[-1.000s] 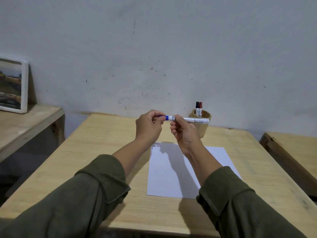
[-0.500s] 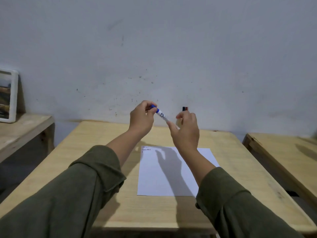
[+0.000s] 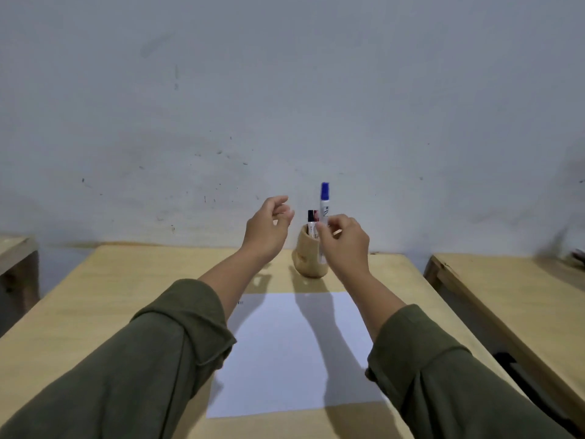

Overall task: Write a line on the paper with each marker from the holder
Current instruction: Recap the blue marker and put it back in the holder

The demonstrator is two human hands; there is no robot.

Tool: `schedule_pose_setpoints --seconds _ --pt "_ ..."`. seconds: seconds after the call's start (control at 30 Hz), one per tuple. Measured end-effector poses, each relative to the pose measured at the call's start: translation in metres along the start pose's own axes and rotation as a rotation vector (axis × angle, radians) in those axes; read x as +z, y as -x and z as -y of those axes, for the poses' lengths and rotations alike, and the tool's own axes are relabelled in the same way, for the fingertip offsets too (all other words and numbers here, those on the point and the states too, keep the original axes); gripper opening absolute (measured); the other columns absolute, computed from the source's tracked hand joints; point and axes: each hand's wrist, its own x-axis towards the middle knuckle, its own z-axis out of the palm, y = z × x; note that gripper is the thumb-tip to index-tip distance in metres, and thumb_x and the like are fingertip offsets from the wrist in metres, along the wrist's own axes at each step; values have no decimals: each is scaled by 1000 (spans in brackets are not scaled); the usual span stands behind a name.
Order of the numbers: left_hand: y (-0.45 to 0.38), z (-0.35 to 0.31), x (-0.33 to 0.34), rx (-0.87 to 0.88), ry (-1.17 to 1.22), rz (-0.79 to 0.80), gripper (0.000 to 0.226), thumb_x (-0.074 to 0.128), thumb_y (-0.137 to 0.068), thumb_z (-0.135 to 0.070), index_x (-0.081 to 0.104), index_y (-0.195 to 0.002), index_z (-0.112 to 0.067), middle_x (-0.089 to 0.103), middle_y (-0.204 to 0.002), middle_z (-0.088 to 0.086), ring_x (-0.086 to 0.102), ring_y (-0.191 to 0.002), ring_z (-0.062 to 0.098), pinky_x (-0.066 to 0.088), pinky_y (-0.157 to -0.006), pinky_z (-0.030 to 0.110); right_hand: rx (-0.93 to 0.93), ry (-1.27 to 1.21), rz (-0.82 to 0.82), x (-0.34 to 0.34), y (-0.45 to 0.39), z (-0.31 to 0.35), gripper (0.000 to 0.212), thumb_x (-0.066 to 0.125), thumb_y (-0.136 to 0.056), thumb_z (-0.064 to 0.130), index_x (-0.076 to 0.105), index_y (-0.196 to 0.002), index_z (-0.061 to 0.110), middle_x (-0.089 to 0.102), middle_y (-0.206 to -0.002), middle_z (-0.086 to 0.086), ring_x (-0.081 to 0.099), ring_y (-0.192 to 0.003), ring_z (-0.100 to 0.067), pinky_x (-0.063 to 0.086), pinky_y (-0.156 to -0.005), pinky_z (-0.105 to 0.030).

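My right hand [image 3: 346, 240] pinches a white marker with a blue cap [image 3: 324, 204], upright with the cap on top, in front of the wooden holder [image 3: 307, 258]. A black-capped marker [image 3: 311, 218] and a red-capped one stand in the holder. My left hand [image 3: 267, 231] hovers left of the holder with fingers loosely apart and nothing in it. A white sheet of paper [image 3: 285, 353] lies on the wooden desk [image 3: 95, 312] below my forearms, with small dark marks near its top left corner.
A grey wall rises right behind the desk. Another wooden desk [image 3: 512, 299] stands to the right across a narrow gap. Part of a third desk [image 3: 15, 251] shows at the far left.
My left hand has let go of the blue-capped marker and drifted left. My right hand turned the marker from slanted to upright and carried it forward to the holder. The view tilted.
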Motion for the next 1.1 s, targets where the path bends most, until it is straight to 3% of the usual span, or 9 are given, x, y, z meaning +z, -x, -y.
schedule_pose_setpoints --seconds 0.07,0.17,0.33,0.43,0.63,0.73,0.87,0.97,1.1 --pt "-12 19 12 -35 -72 61 54 59 -87 -32 40 -136 -18 53 -135 -1 48 -123 11 34 -98 22 44 -29 -47 -3 -23 -8 18 59 -88 27 65 -91 11 63 -96 -6 51 -77 -12 33 -60 -13" --pt "-29 40 31 -102 -152 161 83 73 -74 -38 29 -143 -17 40 -147 -1 37 -135 16 31 -106 29 86 -84 -100 -3 -56 -19 17 59 -88 28 64 -93 12 65 -98 -6 53 -80 -15 35 -71 -22" --pt "-51 64 60 -186 -140 268 111 83 -61 -38 15 -147 -18 25 -155 0 28 -141 22 29 -113 39 126 -105 -84 12 -90 -40 13 58 -89 28 58 -96 18 59 -89 4 53 -81 -13 35 -67 -20" --pt "-56 76 73 -197 -82 276 118 86 -56 -36 13 -147 -19 26 -154 -2 27 -141 19 29 -112 34 138 -37 -33 22 -96 -56 14 59 -87 28 58 -94 16 59 -85 4 52 -80 -13 34 -60 -17" --pt "-57 92 82 -146 -59 253 116 86 -56 -37 17 -146 -20 37 -149 -2 34 -136 14 30 -108 28 159 49 67 36 -94 -82 21 63 -84 34 67 -90 14 67 -86 2 57 -79 -14 38 -63 -23" --pt "-55 95 83 -107 -32 253 100 85 -58 -36 31 -141 -22 51 -136 -5 47 -120 8 38 -95 21 154 88 93 37 -92 -88 27 63 -83 37 70 -88 12 69 -86 0 58 -78 -13 35 -58 -13" --pt "-54 93 83 -74 -31 250 76 83 -61 -36 48 -127 -31 59 -109 -15 55 -104 6 40 -76 8 178 87 96 38 -91 -89 26 64 -82 35 69 -91 11 67 -87 -1 57 -78 -14 35 -56 -14" --pt "-54 92 82 -71 -56 250 75 82 -62 -37 48 -128 -29 59 -108 -14 53 -100 5 37 -72 6 214 66 96 40 -92 -88 21 66 -81 29 66 -93 12 67 -92 -4 58 -80 -17 40 -61 -24" --pt "-55 93 81 -67 -70 260 76 82 -63 -37 47 -129 -29 60 -111 -13 53 -100 5 36 -71 6 269 40 126 44 -92 -86 16 68 -80 25 59 -90 17 67 -93 -3 61 -82 -19 42 -62 -27"
